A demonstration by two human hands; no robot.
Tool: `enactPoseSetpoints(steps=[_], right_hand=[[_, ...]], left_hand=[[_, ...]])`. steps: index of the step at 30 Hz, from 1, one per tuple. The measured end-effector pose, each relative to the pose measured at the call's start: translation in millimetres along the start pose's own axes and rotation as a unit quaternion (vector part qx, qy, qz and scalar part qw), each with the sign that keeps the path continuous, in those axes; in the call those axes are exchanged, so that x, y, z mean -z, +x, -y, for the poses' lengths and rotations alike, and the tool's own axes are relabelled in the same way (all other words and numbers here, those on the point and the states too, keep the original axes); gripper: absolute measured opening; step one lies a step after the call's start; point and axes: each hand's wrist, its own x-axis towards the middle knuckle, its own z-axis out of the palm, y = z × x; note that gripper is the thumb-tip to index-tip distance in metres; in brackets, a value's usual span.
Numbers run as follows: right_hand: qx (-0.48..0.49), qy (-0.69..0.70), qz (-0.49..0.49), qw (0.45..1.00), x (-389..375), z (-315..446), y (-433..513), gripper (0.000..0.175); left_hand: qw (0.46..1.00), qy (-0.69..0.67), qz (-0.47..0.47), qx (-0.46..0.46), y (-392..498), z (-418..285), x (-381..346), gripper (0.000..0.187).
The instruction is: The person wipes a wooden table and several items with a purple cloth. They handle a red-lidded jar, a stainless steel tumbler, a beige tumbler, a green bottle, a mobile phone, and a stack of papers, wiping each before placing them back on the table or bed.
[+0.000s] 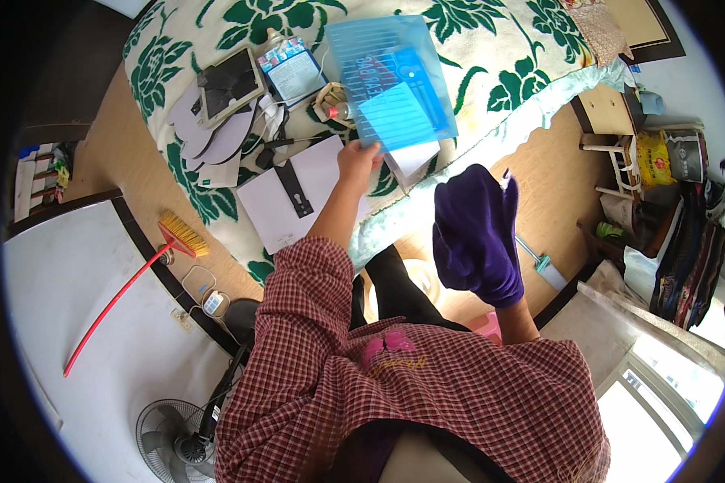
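Observation:
My left hand [357, 162] grips the near corner of a translucent blue plastic file bag [438, 90], which bears printed writing. Paper and a darker blue item show through it. A dark purple cloth [477, 235] wraps my right hand, so the fingers are hidden and only the wrist [516, 317] shows; it hangs in the air beyond the bed's edge. Partly under the bag lie white papers [417, 158]. Left of my left hand, a black slotted plate [293, 192] rests on a flat white sheet or box [326, 166], near a screwdriver [280, 143].
On the green-flowered bed blanket [241, 24] lie a dark-screened device [232, 84], a blue printed box [294, 75] and a red-capped bottle [338, 112]. A broom [184, 235], standing fan [178, 441] and power strip [214, 302] are left. Bags [655, 158] and a wooden stool [617, 158] stand right.

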Motion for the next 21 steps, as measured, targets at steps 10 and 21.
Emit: enactPoseSetpoints(steps=[10, 21], right_hand=[[0.126, -0.171, 0.110, 0.971, 12.5, 0.5, 19.2, 0.043], [0.112, -0.254, 0.019, 0.960, -34.9, 30.9, 90.2, 0.019]], left_hand=[[0.935, -0.271, 0.012, -0.227, -39.3, -102.7, 53.7, 0.018], [0.919, -0.385, 0.056, -0.070, -136.9, -39.6, 106.8, 0.033]])
